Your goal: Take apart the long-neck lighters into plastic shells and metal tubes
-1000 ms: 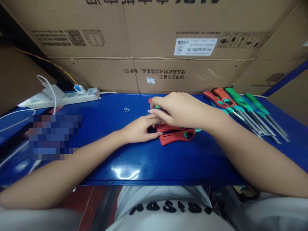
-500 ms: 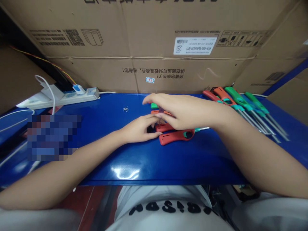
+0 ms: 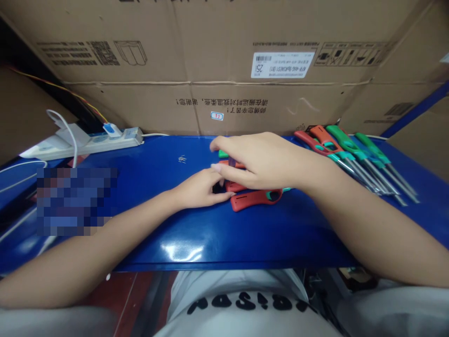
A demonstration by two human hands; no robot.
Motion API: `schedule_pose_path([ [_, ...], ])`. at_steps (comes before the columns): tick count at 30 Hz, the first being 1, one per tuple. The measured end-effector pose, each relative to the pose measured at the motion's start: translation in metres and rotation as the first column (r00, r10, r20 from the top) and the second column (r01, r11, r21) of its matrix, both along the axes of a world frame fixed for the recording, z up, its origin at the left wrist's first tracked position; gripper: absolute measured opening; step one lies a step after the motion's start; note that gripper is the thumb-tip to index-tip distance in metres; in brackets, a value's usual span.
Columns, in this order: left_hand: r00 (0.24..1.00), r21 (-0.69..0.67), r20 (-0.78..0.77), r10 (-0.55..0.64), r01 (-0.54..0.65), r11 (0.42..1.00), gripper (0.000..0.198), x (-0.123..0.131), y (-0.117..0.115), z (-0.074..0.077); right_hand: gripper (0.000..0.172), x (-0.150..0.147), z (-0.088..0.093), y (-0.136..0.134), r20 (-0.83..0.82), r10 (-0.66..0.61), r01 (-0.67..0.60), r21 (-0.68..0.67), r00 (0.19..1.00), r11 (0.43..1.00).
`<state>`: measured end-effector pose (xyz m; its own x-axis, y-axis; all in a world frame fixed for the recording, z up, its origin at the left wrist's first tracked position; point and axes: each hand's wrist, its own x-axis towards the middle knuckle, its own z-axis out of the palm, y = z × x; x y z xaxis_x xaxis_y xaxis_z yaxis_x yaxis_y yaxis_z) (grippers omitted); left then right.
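My left hand (image 3: pixel 199 189) lies at the butt end of a red stick lighter (image 3: pixel 235 186), its thumb and fingers closed around that end. Over the same spot bends my right hand (image 3: pixel 257 157), with a small dark purple tool (image 3: pixel 232 161) partly showing under its fingers; the tool's lower end is hidden. Another red lighter (image 3: pixel 254 200) lies just nearer to me, touching or almost touching my left thumb. Beyond, an orange lighter (image 3: pixel 235 164) and a green one (image 3: pixel 223 153) show only at their ends beneath my right hand.
Several red, orange and green stick lighters (image 3: pixel 354 145) with metal tubes lie at the right. Thin pale slivers (image 3: pixel 181 159) sit in a small pile on the blue table (image 3: pixel 175 224). A power strip (image 3: pixel 119 139) with cables stands back left. A large carton (image 3: pixel 157 89) walls the back.
My right thumb has shifted left, toward my left fingers, and covers the tool's thin shaft that showed before. My left hand stays almost where it was.
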<state>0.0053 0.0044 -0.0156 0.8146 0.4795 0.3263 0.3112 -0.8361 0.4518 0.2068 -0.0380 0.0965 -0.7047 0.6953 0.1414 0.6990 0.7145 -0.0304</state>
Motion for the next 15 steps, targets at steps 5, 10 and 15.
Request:
schedule_pose_path([
  [5, 1.0, 0.02, 0.015, 0.007, -0.008, 1.0, 0.02, 0.0002, -0.0002, 0.0002, 0.036, 0.0014, 0.0011, 0.0006, 0.03, -0.007, 0.009, -0.054, 1.0, 0.999],
  [10, 1.0, 0.015, 0.002, 0.027, -0.027, 1.0, 0.023, -0.0003, 0.0, -0.0004, 0.042, 0.0014, 0.002, -0.0017, 0.012, -0.044, 0.045, -0.012, 0.999, 0.999],
  [15, 1.0, 0.008, 0.015, -0.003, 0.003, 1.0, 0.018, 0.0, 0.0003, 0.0008, 0.035, 0.0019, 0.0008, 0.0013, 0.034, -0.045, 0.046, -0.029, 0.998, 0.999],
])
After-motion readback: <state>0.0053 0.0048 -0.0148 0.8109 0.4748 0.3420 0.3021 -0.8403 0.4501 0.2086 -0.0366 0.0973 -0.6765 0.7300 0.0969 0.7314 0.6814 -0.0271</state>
